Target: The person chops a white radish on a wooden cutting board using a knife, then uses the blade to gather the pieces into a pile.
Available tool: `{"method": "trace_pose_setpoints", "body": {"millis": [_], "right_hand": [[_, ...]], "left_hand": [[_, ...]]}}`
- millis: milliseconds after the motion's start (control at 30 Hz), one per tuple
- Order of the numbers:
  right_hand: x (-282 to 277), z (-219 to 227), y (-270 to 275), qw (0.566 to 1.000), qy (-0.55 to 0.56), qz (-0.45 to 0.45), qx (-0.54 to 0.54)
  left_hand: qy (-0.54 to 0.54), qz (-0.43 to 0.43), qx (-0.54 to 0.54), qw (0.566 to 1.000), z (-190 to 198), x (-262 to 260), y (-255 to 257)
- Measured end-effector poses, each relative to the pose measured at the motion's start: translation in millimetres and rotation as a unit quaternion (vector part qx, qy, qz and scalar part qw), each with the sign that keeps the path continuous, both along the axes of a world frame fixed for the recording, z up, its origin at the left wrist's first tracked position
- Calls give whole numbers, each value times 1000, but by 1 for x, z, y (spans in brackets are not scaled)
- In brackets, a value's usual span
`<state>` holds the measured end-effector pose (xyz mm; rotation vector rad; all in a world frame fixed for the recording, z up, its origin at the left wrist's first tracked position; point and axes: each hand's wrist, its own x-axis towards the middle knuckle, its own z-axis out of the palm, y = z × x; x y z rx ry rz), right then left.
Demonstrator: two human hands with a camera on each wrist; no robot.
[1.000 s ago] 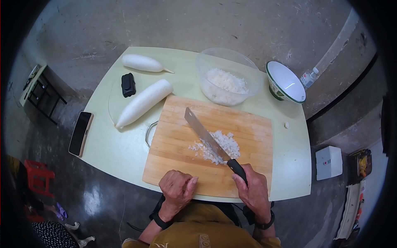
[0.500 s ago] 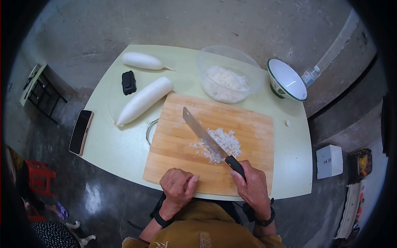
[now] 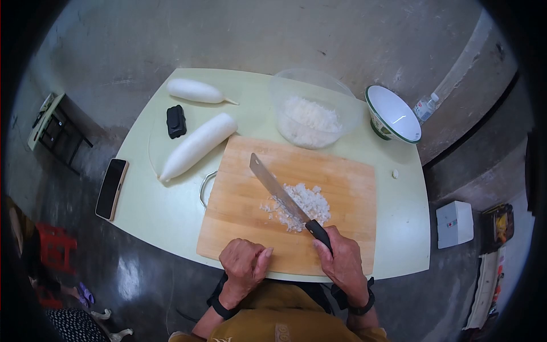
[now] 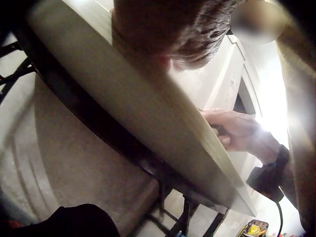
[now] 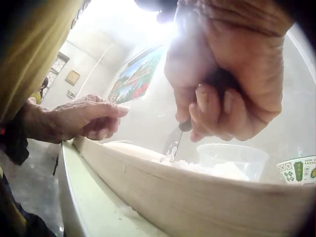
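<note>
In the head view my right hand [image 3: 344,259] grips the black handle of a kitchen knife [image 3: 279,188]. The broad blade slants away to the left across a pile of finely chopped white radish [image 3: 312,200], on a wooden cutting board [image 3: 239,211]. From the right wrist view, fingers curl round the handle and the blade points down into the white bits. My left hand [image 3: 245,263] rests at the board's near edge, fingers loosely curled, thumb out, holding nothing. The left wrist view shows this hand at the top, dark and blurred.
Behind the board stands a clear plastic bowl [image 3: 276,105] of white shreds. A green-rimmed bowl [image 3: 396,111] and a bottle [image 3: 424,107] are to its right. Two white radishes [image 3: 196,147], a black case [image 3: 176,121] and a phone [image 3: 111,190] lie left. A metal handle [image 3: 206,188] juts from under the board.
My right hand and the knife have shifted slightly left and toward me over the chopped pile. The left hand stays at the board's edge. The head view has tilted a little.
</note>
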<state>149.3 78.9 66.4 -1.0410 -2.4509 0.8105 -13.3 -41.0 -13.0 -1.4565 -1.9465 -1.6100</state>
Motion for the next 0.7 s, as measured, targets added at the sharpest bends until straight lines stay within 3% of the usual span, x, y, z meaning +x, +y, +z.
{"method": "trace_pose_setpoints", "body": {"millis": [700], "right_hand": [[0,5,0,1000,-16,7,2]], "left_hand": [[0,-7,5,1000,0,0,1]]}}
